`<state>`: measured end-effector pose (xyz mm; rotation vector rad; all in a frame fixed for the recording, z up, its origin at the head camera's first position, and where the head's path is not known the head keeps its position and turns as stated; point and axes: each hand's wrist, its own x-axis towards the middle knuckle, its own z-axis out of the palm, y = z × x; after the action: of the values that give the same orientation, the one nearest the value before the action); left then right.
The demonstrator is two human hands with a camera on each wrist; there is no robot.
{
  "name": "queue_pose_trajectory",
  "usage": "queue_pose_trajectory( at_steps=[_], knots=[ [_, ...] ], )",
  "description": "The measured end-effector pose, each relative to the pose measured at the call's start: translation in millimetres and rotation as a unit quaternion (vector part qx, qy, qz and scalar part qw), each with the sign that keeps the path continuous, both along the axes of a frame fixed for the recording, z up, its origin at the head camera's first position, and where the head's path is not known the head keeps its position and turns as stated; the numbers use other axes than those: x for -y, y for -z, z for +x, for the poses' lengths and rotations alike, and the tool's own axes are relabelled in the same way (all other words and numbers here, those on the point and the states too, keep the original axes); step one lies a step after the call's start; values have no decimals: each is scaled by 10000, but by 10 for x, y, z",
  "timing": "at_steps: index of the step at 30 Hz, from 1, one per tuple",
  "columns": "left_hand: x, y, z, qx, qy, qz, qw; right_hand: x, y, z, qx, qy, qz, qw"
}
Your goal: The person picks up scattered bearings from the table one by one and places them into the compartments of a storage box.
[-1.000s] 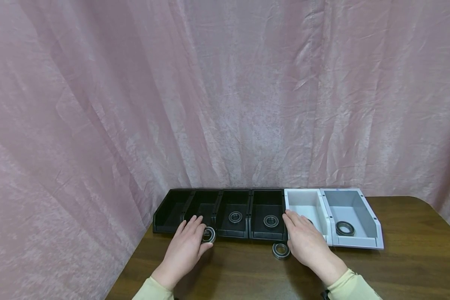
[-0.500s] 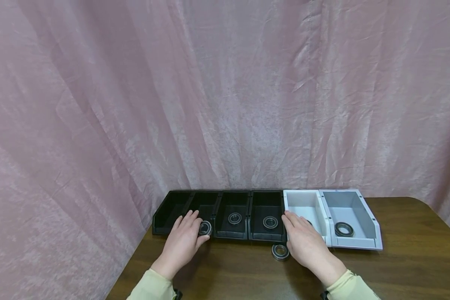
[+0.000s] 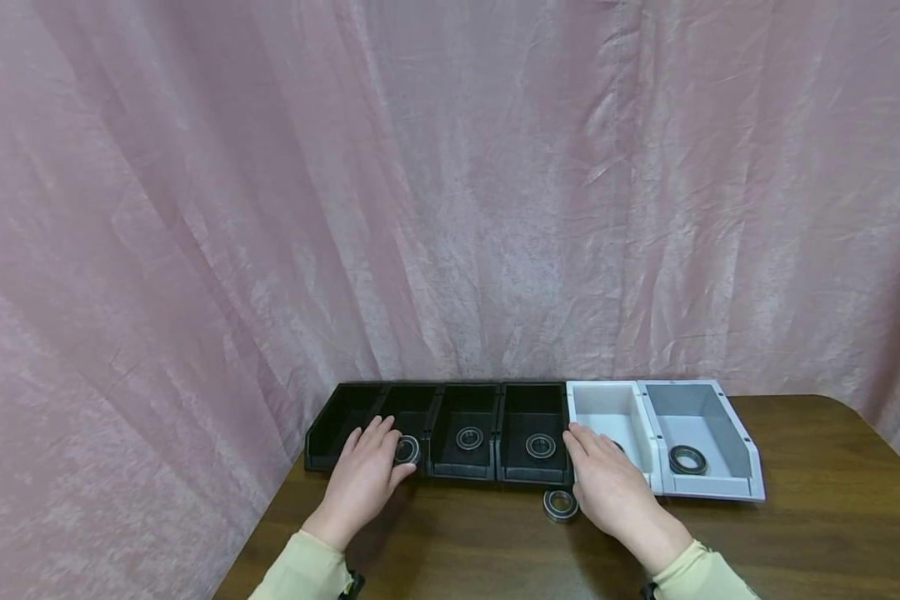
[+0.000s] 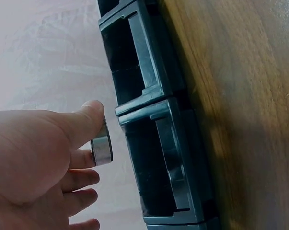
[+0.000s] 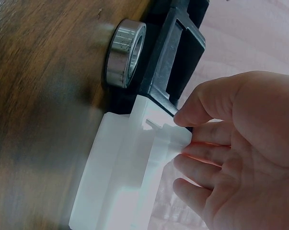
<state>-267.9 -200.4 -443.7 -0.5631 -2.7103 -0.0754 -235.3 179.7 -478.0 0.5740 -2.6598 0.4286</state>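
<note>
My left hand (image 3: 363,483) pinches a metal ball bearing (image 4: 102,149) between thumb and index finger. It holds the bearing above the second black bin (image 4: 175,172) from the left, the other fingers loosely bent. My right hand (image 3: 611,483) rests at the left front wall of the white bin (image 5: 158,129), where it meets a black bin. Its fingers are relaxed, and the thumb tip touches the corner. Just left of that hand, another bearing (image 3: 561,505) lies on the table before the black bins. A bearing inside the white bin is mostly covered by the right hand.
Single bearings lie in the third black bin (image 3: 468,438), the fourth black bin (image 3: 541,447) and the light grey bin (image 3: 687,460). The bins stand side by side on a wooden table (image 3: 495,550). A pink curtain (image 3: 495,208) hangs behind.
My left hand has moved slightly left and forward with its bearing, to over the second black bin. The right hand stays at the white bin's wall.
</note>
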Motion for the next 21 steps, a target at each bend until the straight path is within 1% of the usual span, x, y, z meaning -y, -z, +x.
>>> queue_pose_trajectory(
  at_steps=[12, 21],
  knots=[
    [29, 17, -59, -26, -17, -35, 10000, 3, 5, -1, -120, -17, -30, 9999],
    [20, 36, -78, -76, -6, -53, 10000, -4, 6, -1, -47, -3, -43, 10000]
  ],
)
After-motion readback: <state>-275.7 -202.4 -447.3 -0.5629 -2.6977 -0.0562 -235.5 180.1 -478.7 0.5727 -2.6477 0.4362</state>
